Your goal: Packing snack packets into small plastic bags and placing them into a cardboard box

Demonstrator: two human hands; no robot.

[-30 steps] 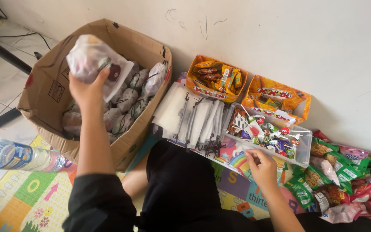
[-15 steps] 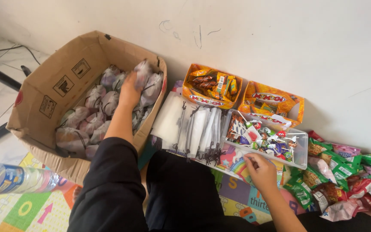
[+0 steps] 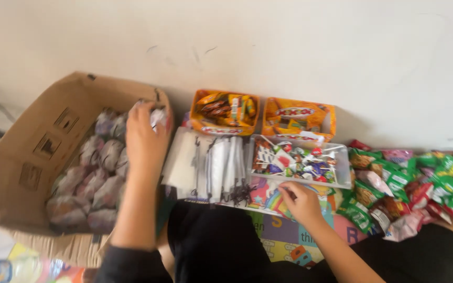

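Snacks (image 3: 420,183) and orange boxes (image 3: 260,112) flank the clear tray (image 3: 342,173).

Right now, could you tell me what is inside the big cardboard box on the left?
The cardboard box holds many filled clear bags, packed close. The left hand reaches in and covers some near the top; what lies under the bags is hidden.

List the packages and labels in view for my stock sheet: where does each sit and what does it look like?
Cardboard box: far left, brown, dark printed marks on its flap; left hand inside.
Wrapped bundles: inside it, rounded, greyish clear.
Two display cartons: by the wall, orange.
Clear tray: centre, mixed small sweets; right hand below.
Flat sleeves: left of tray, white.
Snack packets: right, green, red, pink.
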